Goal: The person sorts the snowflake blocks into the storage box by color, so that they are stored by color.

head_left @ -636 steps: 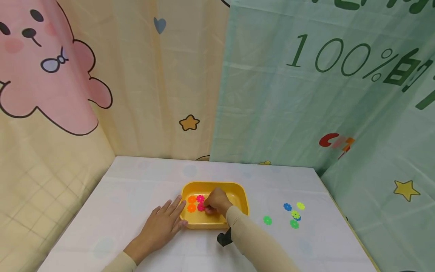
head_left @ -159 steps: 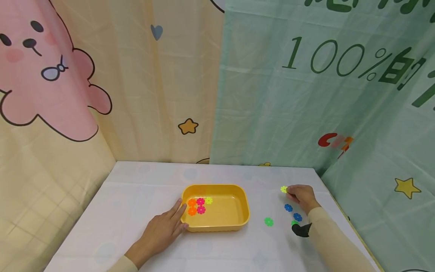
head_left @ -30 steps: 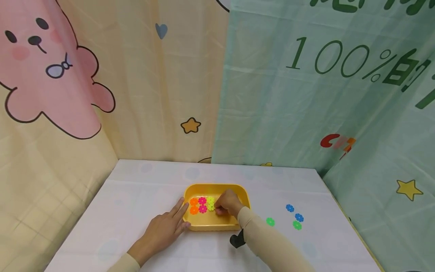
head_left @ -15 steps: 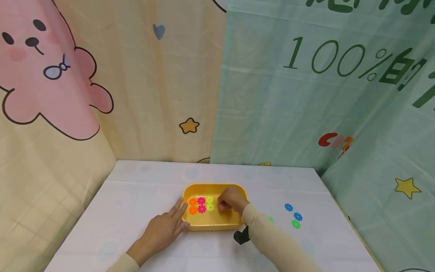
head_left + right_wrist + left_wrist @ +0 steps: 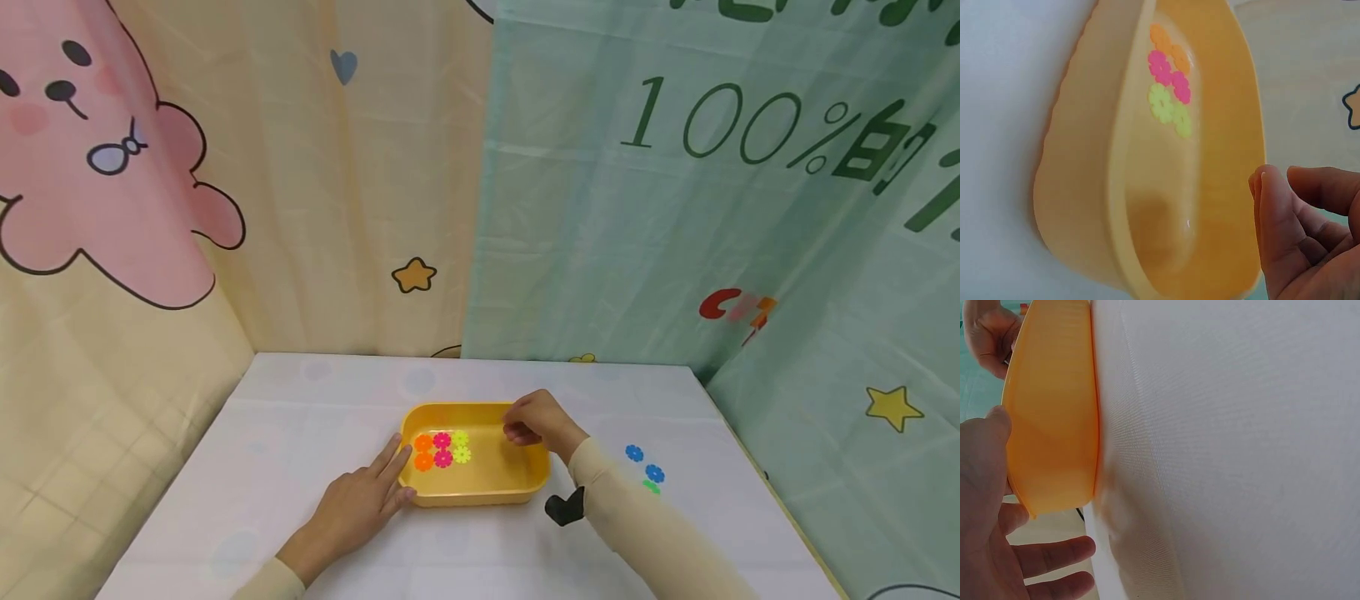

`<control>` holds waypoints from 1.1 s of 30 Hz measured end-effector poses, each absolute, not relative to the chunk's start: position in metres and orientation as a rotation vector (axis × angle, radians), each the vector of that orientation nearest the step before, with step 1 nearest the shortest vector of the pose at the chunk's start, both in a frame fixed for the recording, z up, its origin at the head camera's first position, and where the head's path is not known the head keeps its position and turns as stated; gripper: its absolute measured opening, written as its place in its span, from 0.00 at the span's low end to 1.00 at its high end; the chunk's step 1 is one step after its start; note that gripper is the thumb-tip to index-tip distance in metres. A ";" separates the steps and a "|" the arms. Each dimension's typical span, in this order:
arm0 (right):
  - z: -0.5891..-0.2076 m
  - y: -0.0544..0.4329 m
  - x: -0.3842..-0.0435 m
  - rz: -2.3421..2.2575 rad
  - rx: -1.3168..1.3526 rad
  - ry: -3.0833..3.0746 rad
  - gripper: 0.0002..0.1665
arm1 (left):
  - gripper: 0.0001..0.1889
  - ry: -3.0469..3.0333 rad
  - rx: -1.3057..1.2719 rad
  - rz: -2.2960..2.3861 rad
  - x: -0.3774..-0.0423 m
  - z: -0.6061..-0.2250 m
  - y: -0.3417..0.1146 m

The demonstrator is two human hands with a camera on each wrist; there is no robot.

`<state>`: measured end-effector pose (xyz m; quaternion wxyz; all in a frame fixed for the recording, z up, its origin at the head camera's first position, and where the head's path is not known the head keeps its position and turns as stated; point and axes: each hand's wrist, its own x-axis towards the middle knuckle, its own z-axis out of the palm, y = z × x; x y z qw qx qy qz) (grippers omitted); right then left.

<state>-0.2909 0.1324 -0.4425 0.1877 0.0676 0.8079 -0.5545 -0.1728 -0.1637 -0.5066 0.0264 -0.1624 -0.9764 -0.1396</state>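
A yellow tray stands on the white table. In its left half lie flower-shaped pieces in pairs: orange flowers, pink flowers and yellow-green flowers. My left hand rests at the tray's left end, fingers straight over the rim; the left wrist view shows its thumb against the rim. Above the tray's right end hovers my right hand, fingers loosely bent. In the right wrist view its thumb and forefinger stand apart with nothing between them.
Right of the tray lie two blue flowers and a green flower, partly covered by the right sleeve. A black heart-shaped tab hangs at that wrist. Printed curtains close off the table's back and sides.
The second yellow-green flower, pinched over the table 5 s ago, now lies in the tray. My right hand has lifted away rightward. Earlier it was at the pink flowers. My left hand stays.
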 end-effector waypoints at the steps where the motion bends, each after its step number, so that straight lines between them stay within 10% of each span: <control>1: -0.441 0.136 -0.292 -1.571 0.188 2.274 0.11 | 0.38 -3.020 -0.500 -0.432 -0.173 -0.506 -0.164; 33: -0.431 0.330 -0.291 -1.548 0.379 2.445 0.20 | 0.38 -3.029 -0.485 -0.409 -0.174 -0.509 -0.164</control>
